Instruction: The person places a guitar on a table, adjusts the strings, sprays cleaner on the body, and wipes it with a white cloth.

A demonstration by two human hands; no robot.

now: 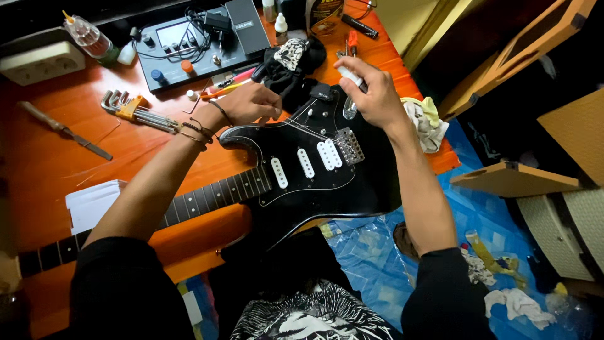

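A black electric guitar (340, 189) with white pickups lies across the orange table (38, 164), its neck running to the lower left. My left hand (251, 102) rests closed on the upper edge of the body, pinching a thin loose string that runs toward the metal bridge (350, 145). My right hand (371, 88) hovers above the bridge end and grips a small clear bottle with a white cap (350, 101), tilted down toward the body.
A set of hex keys (135, 112) lies left of my left hand. A black effects unit (189, 44) with cables, small bottles and a black cloth (286, 66) sit at the back. A file (63, 129) and white paper (94, 201) lie left. Blue plastic sheeting (478, 214) covers the floor.
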